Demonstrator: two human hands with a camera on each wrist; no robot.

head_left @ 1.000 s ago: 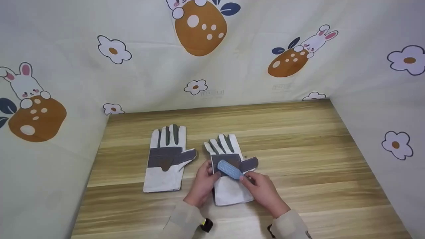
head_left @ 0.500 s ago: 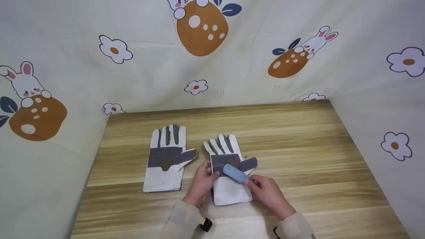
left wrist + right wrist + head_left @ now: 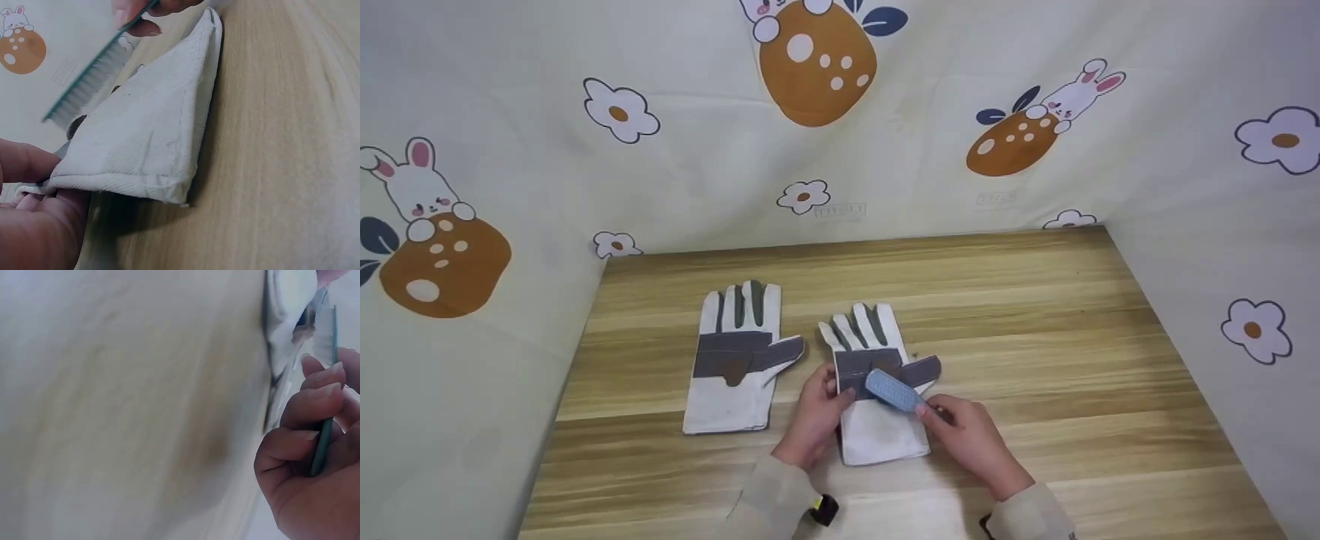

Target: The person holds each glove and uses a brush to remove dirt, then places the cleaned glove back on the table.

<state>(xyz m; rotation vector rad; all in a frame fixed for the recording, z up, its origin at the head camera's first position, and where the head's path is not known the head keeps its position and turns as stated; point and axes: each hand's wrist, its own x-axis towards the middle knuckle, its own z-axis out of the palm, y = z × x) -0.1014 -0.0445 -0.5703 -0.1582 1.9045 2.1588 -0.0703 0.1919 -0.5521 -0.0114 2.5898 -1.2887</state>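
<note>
A white work glove [image 3: 881, 435] with dark grey patches and a brown stain-like spot on its palm lies palm up on the wooden table. My left hand [image 3: 816, 420] pinches its left edge between thumb and fingers; in the left wrist view the cuff [image 3: 135, 129] tilts up off the wood there. Curled round the teal handle [image 3: 322, 447] of a scrubbing brush, my right hand [image 3: 971, 439] holds it over the palm. The brush head [image 3: 894, 391] overlaps the grey patch, and its pale bristles [image 3: 93, 84] point down at the glove.
To the left lies a matching glove [image 3: 729, 405], palm up, with a similar brown spot [image 3: 735, 369]. The wooden table [image 3: 1050, 315] is walled at the back and sides by cream cloth [image 3: 697, 180] printed with rabbits and flowers.
The brush in my right hand has slid a little right and towards me across the palm, mostly in the first half second. My left hand keeps its grip on the glove's edge.
</note>
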